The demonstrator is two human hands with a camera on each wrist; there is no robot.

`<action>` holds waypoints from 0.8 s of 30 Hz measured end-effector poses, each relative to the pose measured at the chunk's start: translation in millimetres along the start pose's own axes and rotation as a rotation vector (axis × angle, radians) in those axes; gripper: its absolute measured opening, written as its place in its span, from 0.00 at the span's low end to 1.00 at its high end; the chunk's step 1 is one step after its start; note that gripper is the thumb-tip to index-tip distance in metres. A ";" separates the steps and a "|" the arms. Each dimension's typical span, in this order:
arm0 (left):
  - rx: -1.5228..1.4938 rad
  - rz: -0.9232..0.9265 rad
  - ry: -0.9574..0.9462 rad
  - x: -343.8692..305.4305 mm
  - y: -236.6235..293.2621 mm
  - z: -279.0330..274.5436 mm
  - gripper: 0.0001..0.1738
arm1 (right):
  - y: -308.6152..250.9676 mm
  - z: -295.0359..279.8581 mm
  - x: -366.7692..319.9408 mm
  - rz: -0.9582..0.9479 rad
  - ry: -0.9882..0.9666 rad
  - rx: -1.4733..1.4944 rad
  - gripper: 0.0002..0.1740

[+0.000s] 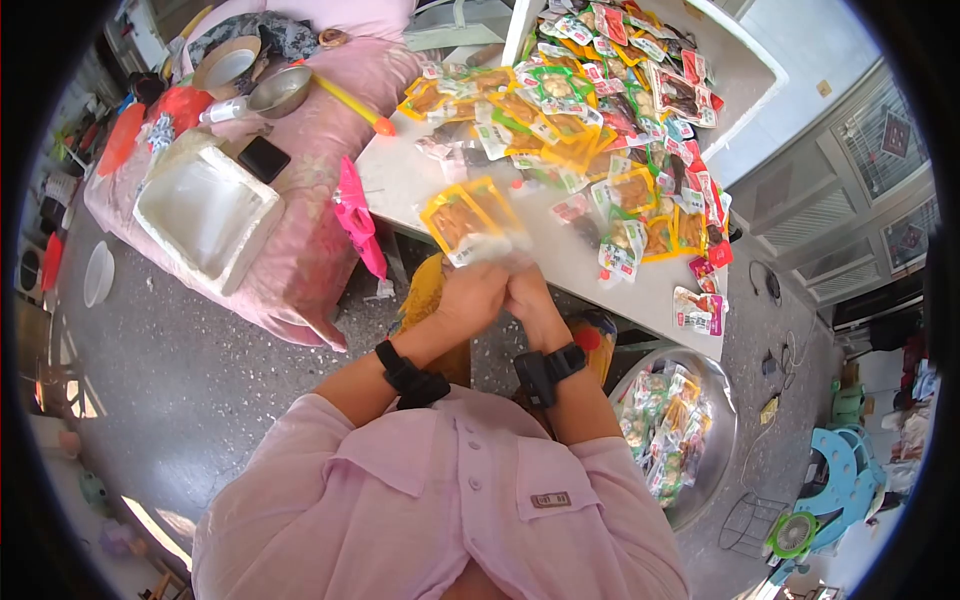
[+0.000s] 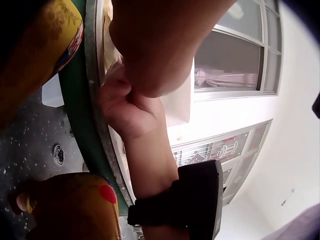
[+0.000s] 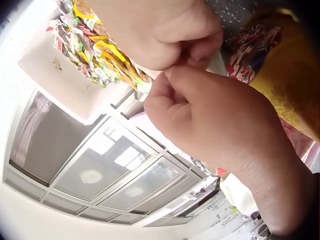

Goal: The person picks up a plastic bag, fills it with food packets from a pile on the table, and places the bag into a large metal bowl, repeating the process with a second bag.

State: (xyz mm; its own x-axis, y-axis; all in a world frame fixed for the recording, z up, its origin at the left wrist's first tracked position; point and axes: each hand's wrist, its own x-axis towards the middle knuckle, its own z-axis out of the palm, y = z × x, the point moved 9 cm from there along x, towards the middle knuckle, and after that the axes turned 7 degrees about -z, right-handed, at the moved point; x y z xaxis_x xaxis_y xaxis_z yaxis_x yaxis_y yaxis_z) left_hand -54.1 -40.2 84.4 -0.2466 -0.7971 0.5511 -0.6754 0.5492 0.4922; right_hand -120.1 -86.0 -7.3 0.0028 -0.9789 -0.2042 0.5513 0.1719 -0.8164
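Note:
In the head view, a clear plastic bag (image 1: 490, 247) with yellow-edged food packets (image 1: 460, 215) in it hangs over the table's near edge, slightly blurred. My left hand (image 1: 472, 298) and right hand (image 1: 528, 293) meet at its near end, gripping the gathered plastic. Curled fingers and a thumb pressed to the forefinger show on the left hand (image 3: 215, 112) in the right wrist view. Close against it is the right hand (image 3: 155, 32), also with bent fingers. The plastic between the fingers is mostly hidden.
The white table (image 1: 640, 300) carries many loose food packets (image 1: 560, 125), piled beside a tipped white foam box (image 1: 745, 90). A metal basin (image 1: 722, 440) of packets stands on the floor at right. Left, a pink-covered bed (image 1: 310, 290) holds another foam box (image 1: 215, 215) and a phone (image 1: 263, 159).

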 end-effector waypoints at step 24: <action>-0.538 -0.041 -0.222 33.3 15.8 -85.5 0.08 | -189.1 24.0 -145.7 -1.202 0.092 -1.170 0.22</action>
State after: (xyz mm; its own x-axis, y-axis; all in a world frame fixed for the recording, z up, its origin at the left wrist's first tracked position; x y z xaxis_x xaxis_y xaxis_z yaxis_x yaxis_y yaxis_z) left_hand -13.5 -36.7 168.2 -0.4071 -0.8219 0.3985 -0.2535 0.5208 0.8152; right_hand -204.7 21.5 189.8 0.0018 -0.6042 0.7968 -0.6701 -0.5922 -0.4476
